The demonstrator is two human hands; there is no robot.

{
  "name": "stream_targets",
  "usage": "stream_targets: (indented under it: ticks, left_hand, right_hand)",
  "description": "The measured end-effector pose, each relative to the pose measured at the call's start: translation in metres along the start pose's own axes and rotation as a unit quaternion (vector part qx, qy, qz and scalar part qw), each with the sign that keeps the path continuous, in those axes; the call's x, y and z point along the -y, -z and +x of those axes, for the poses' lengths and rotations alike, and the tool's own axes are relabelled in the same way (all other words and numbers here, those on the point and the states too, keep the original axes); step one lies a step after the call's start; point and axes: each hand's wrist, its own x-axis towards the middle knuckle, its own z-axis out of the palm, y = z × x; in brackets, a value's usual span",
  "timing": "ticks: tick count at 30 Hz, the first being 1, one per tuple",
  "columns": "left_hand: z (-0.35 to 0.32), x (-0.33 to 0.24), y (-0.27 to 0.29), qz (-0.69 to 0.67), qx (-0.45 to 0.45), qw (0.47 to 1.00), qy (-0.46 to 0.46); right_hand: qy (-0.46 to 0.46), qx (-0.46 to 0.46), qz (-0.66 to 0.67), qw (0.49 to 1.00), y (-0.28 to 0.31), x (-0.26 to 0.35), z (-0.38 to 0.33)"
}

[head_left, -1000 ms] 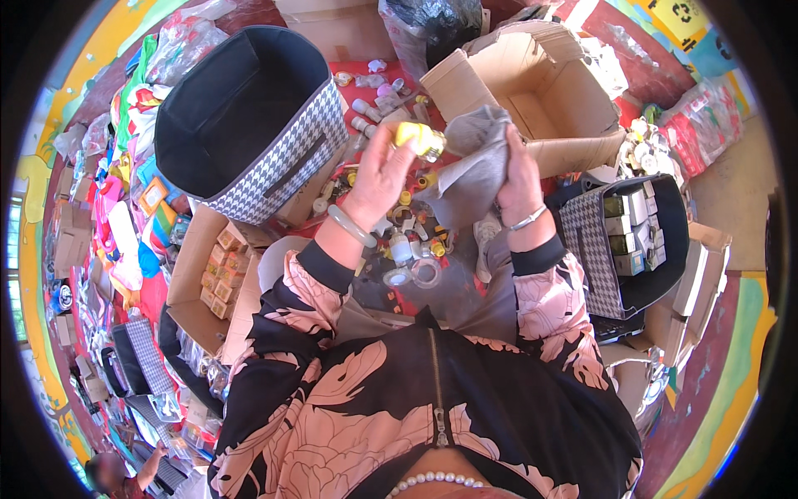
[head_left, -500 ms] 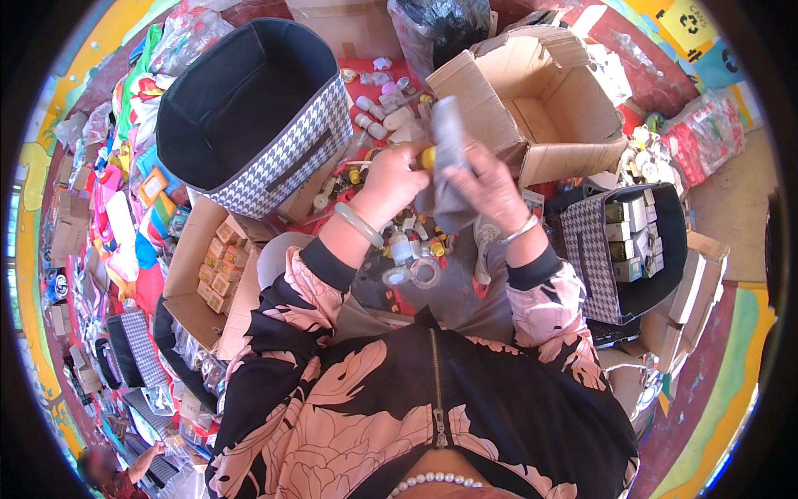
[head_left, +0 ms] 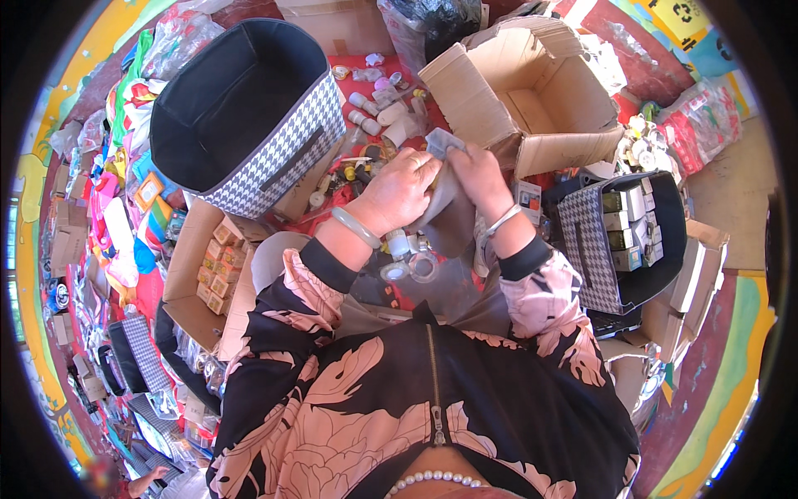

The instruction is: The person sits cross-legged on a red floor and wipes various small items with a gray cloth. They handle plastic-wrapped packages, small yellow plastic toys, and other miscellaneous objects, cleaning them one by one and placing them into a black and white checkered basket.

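Head view: both hands now lower and closer together vs half a sec ago; the yellow item seen then is out of sight, prob. wrapped inside the grey cloth (head_left: pixel 445 195). Left hand (head_left: pixel 399 190) is closed round the cloth's left side, right hand (head_left: pixel 480 179) pinches its top. Looks like wiping is in hand. Room: tight. Checked bin (head_left: pixel 274 158) just left, open box (head_left: pixel 532 100) just right, small bottles (head_left: pixel 378 108) ahead, tape rolls (head_left: pixel 411 268) under wrists.
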Motion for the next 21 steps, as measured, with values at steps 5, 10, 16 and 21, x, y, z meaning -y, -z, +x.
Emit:
stream_targets:
  ticks: [5, 10, 16, 21]
  left_hand:
    - [0.01, -0.007, 0.02, -0.034, -0.086, 0.989, 0.119]
    - [0.006, 0.003, 0.018, -0.019, -0.072, 0.98, 0.185]
    - [0.003, -0.002, 0.016, -0.128, 0.006, 0.969, 0.209]
    - [0.002, -0.001, 0.009, -0.055, -0.049, 0.989, 0.125]
  right_hand:
    - [-0.214, 0.051, 0.471, 0.854, 0.035, 0.014, 0.004]
    - [-0.004, 0.116, 0.306, 0.945, 0.034, 0.021, -0.014]
    - [0.194, 0.018, -0.032, 0.98, -0.007, 0.039, -0.02]
    - [0.116, -0.069, -0.103, 0.986, -0.015, 0.045, -0.027]
